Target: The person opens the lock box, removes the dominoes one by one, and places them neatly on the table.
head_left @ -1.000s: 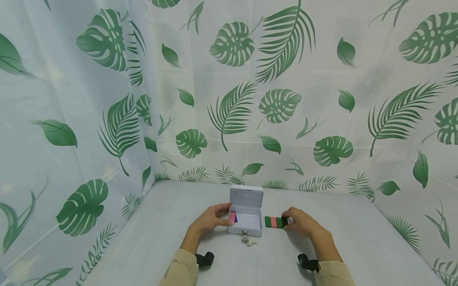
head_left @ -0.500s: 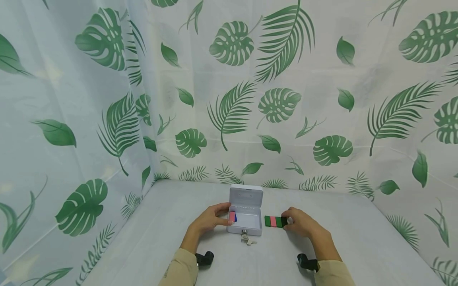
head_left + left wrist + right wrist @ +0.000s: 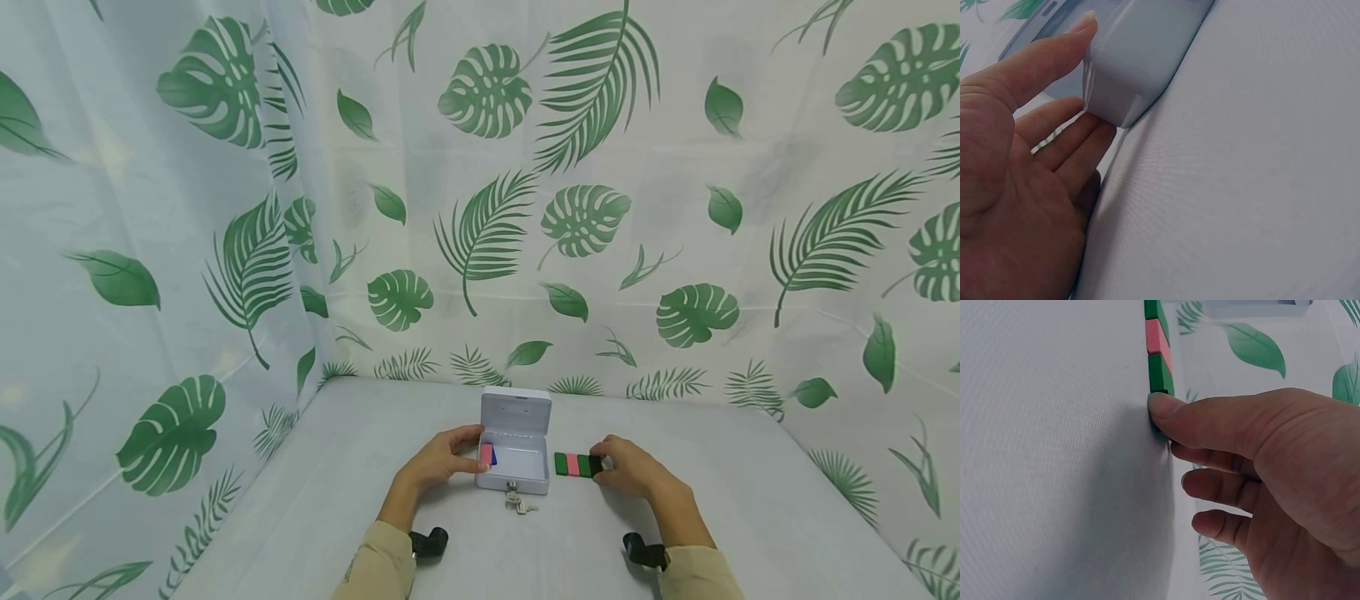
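A small white cash box (image 3: 534,482) stands with its lid (image 3: 516,414) raised. My left hand (image 3: 441,458) holds its left side, thumb over the front-left rim and fingers at the side and back corner. Inside the box, at the left, a pink block (image 3: 487,453) lies partly over a blue block (image 3: 494,458). Right of the box runs a row: a green block (image 3: 561,464), a pink block (image 3: 573,465), another green block (image 3: 585,466) and a dark green block (image 3: 596,466) at the end. My right hand (image 3: 633,468) pinches that end block, its thumb (image 3: 1166,407) covering much of it.
A bunch of keys (image 3: 522,505) hangs from the lock at the box front and lies on the white tabletop (image 3: 525,558). Leaf-patterned curtains (image 3: 480,250) rise behind and on the left. Black wrist cameras (image 3: 430,543) sit on both wrists.
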`<state>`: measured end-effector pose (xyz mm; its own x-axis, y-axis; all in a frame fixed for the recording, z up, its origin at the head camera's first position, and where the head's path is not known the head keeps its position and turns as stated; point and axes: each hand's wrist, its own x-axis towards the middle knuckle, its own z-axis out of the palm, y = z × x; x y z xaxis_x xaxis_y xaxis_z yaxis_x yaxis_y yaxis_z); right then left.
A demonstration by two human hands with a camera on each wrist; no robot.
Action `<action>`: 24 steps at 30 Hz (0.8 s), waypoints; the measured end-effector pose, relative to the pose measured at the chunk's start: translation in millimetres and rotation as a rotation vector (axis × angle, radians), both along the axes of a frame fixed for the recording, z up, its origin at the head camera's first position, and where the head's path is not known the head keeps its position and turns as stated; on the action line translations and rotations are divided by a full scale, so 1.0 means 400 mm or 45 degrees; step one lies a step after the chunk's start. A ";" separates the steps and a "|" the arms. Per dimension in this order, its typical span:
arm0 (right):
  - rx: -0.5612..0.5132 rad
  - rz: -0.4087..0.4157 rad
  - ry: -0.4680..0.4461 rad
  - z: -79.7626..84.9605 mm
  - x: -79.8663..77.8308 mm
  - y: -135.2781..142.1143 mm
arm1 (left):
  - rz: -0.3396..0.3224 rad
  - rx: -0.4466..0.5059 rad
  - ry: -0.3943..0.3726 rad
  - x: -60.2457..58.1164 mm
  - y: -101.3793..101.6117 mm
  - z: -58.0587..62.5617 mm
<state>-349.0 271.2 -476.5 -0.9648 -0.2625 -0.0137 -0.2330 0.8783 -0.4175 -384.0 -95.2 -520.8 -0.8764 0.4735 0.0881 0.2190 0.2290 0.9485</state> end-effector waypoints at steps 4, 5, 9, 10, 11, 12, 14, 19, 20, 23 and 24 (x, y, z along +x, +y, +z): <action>0.006 0.005 -0.004 0.000 -0.002 0.001 | 0.002 -0.008 0.009 0.001 0.001 0.002; 0.007 0.002 -0.004 -0.002 -0.002 0.002 | 0.003 -0.011 0.013 0.001 0.000 0.002; 0.010 0.002 0.001 -0.005 -0.002 0.003 | 0.007 -0.020 0.020 0.000 0.000 0.001; 0.006 -0.003 0.000 -0.006 -0.002 0.003 | 0.008 -0.020 0.021 0.001 0.000 0.001; 0.005 -0.002 0.001 -0.006 -0.002 0.003 | 0.008 -0.019 0.023 0.001 -0.001 0.001; 0.003 -0.003 0.002 -0.007 -0.002 0.003 | 0.008 -0.018 0.022 0.001 -0.001 0.001; 0.004 0.001 0.004 -0.006 -0.002 0.003 | 0.009 -0.017 0.022 0.003 -0.001 0.001; 0.000 0.001 -0.002 -0.003 -0.004 0.002 | 0.014 -0.020 0.020 0.004 -0.002 0.002; 0.004 0.009 -0.001 -0.002 -0.004 0.001 | 0.015 -0.020 0.019 0.004 -0.002 0.002; -0.002 0.004 -0.005 0.000 -0.005 0.001 | 0.016 -0.023 0.018 0.003 -0.002 0.002; 0.001 0.010 -0.002 0.000 -0.005 0.000 | 0.016 -0.024 0.018 0.003 -0.003 0.002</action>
<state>-350.9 271.3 -476.5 -0.9628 -0.2698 -0.0154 -0.2390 0.8768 -0.4173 -382.9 -96.3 -520.1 -0.8810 0.4640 0.0920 0.2296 0.2495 0.9408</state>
